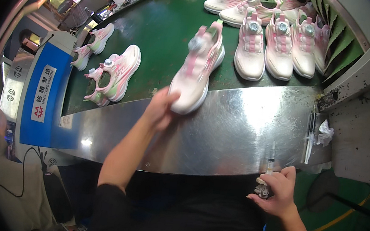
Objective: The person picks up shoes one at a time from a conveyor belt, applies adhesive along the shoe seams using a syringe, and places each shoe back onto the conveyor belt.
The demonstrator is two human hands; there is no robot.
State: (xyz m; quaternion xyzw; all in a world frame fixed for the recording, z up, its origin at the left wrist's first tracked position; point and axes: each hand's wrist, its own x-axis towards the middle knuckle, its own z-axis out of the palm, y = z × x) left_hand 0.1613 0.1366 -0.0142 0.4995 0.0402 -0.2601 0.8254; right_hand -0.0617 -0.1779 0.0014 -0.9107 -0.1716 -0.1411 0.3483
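The left hand [160, 109], a little toward 7 o'clock from the middle of the view, is clamped on the toe of a white-and-pink shoe [195, 73], with the thumb lying over the front part. This shoe is at 12 o'clock, its toe above the metal edge [219, 133] and its heel pointing to about 1 o'clock; whether its sole touches the surface below, I cannot tell. The right hand [282, 190], at 4 o'clock, has its fingers closed around a slim syringe [270, 165], whose thin tip points to 12 o'clock. A grey crumpled piece [262, 189] is also at these fingers, but what it is exactly, I cannot tell. On the green belt [158, 30], three similar shoes [279, 51] stand side by side at about 1 to 2 o'clock, with more shoes [245, 10] behind them. Other shoes [123, 74] lie on their sides at 10 o'clock. At 3 o'clock, a second syringe [310, 139] rests on the metal, and just beside it is a crumpled white paper [326, 133]. Green flaps [338, 53] hang at 2 o'clock, and a blue panel [59, 115] stands at 9 o'clock.
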